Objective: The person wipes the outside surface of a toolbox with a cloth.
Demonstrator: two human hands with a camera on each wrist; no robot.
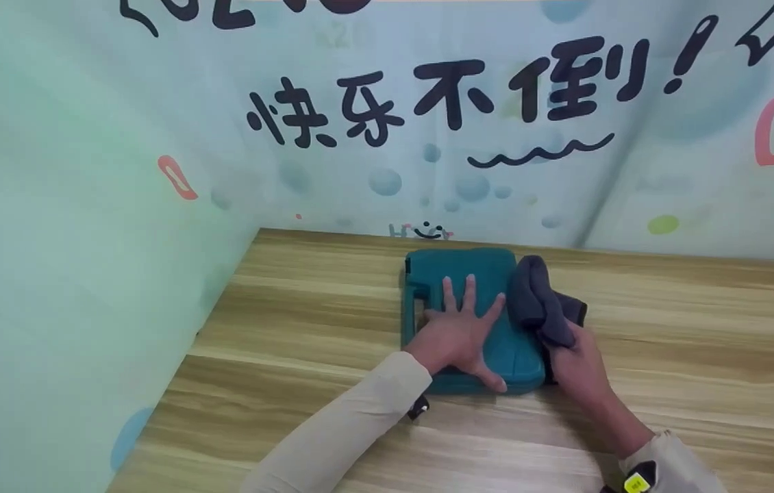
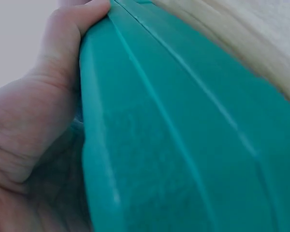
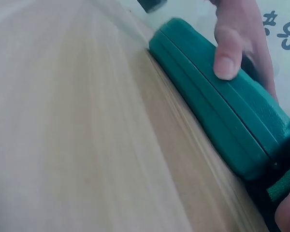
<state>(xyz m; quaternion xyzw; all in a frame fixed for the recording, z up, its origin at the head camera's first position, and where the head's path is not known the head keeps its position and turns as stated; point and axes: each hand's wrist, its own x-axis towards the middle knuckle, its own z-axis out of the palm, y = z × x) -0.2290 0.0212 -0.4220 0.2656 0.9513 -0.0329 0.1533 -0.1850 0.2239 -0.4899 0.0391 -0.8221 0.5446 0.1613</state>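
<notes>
A teal plastic carrying case [image 1: 466, 267] lies flat on the wooden table, its handle on the left side. My left hand [image 1: 459, 335] rests on its lid with fingers spread, the thumb near the front edge. In the left wrist view the thumb lies along the rim of the case [image 2: 150, 125]. My right hand [image 1: 579, 363] grips a dark grey cloth [image 1: 538, 301] against the right side of the case. Folds of the cloth hide part of that side. Only a fingertip of the right hand [image 3: 289, 212] shows in the right wrist view.
The wood-grain table [image 1: 277, 315] meets a printed cloth backdrop [image 1: 332, 185] at its back edge and a pale green sheet [image 1: 51, 239] on the left. A band with a yellow-marked device [image 1: 637, 481] sits on the right wrist.
</notes>
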